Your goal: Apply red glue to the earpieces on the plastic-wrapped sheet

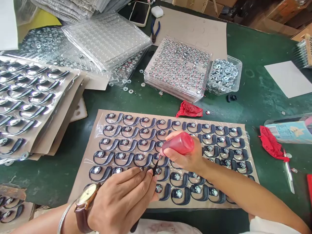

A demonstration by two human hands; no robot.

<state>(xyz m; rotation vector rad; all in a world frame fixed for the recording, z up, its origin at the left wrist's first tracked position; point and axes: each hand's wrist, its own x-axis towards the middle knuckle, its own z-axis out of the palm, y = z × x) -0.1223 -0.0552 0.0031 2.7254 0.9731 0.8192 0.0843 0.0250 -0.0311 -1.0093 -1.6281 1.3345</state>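
My right hand (192, 159) is closed around a red squeeze bottle (182, 143), its nozzle tilted down to the left over a small round speaker (158, 156). In my left hand (124, 198), which wears a watch, are black tweezers (156, 166), their tip close to that same speaker and the nozzle. Both hands are above a brown board (84, 177) with clear film, covered in rows of black hook-shaped plastic shells (129, 160). Most visible shells hold a silver round speaker. My hands and forearm hide some shells in the middle and front.
Behind the board stand a stack of clear trays with speakers (177, 68) and a tub of metal washers (224, 76). Filled boards (31, 107) are piled at left. Red cloths (189, 109), pliers (154, 31), a phone (140, 13) and empty clear trays (107, 39) lie around.
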